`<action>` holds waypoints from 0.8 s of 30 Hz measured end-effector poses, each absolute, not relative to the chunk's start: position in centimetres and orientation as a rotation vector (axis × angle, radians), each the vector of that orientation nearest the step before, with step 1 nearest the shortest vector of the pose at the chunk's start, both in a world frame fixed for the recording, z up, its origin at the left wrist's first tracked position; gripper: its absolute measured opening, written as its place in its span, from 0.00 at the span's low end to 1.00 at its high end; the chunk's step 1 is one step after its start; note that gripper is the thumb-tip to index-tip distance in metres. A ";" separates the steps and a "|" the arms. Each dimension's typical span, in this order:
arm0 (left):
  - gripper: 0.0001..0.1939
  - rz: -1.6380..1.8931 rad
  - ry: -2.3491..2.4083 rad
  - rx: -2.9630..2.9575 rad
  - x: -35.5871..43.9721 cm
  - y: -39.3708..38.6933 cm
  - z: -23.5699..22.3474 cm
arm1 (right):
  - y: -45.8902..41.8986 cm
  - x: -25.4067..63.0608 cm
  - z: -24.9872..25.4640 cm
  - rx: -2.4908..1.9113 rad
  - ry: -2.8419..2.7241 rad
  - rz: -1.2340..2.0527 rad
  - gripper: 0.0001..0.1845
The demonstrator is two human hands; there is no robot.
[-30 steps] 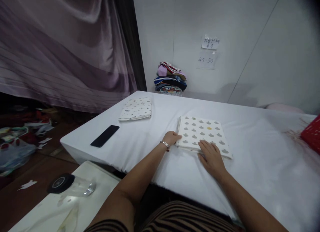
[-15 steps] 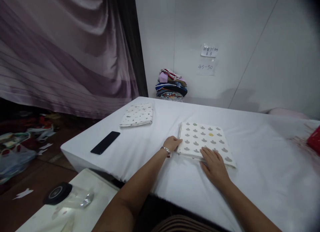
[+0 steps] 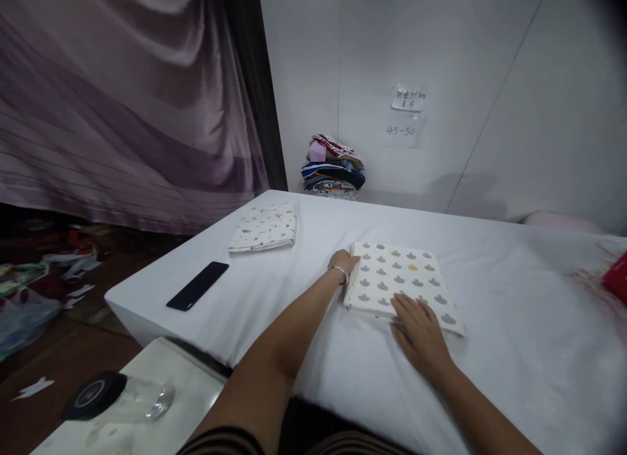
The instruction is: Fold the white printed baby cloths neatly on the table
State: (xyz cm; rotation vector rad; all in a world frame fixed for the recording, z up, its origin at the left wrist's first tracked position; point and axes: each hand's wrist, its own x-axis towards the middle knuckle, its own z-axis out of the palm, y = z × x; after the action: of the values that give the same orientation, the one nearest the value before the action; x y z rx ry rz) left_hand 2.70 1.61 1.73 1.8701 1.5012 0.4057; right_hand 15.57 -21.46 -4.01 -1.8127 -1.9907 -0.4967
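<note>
A folded white cloth (image 3: 399, 279) with grey duck-like prints, one of them yellow, lies on the white-covered table (image 3: 294, 292). My left hand (image 3: 344, 262), wearing a bracelet, pinches its left edge near the far corner; some of those fingers are hidden. On the front edge of the same cloth my right hand (image 3: 421, 331) rests flat, fingers stretched out over the top layer. Farther left sits a second folded white cloth (image 3: 264, 228) with small dark prints, touched by neither hand.
A black phone (image 3: 198, 285) lies near the table's left edge. On a low white stand (image 3: 181, 370) a clear jar with a black lid (image 3: 95, 396) lies sideways. Stacked fabrics (image 3: 333, 168) stand against the wall. Something red (image 3: 617, 279) is at the far right.
My left hand has slid along the cloth's left edge, away from me toward the far corner. My right hand stays at the front edge. The view has shifted slightly.
</note>
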 end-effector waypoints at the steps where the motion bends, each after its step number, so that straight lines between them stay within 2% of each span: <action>1: 0.14 0.414 1.505 1.878 2.9 1.8 1.5 | -21.4 15.6 -4.0 -1.813 -1.994 -0.494 0.29; 10: 0.09 0.428 1.522 1.854 2.7 2.0 0.3 | -21.3 15.9 -4.1 -1.797 -2.007 -0.459 0.28; 18: 0.14 0.563 1.542 1.858 4.1 4.0 1.1 | -21.3 16.1 -4.0 -1.790 -1.990 -0.393 0.29; 24: 0.13 0.491 1.570 1.856 5.3 5.2 1.1 | -21.4 16.3 -3.9 -1.772 -1.991 -0.336 0.30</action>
State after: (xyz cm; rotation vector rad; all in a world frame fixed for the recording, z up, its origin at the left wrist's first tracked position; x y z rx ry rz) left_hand 5.27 5.24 1.12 1.8558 1.5697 0.4913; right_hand 16.25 -21.36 -3.94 -1.7719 -1.9907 -0.3360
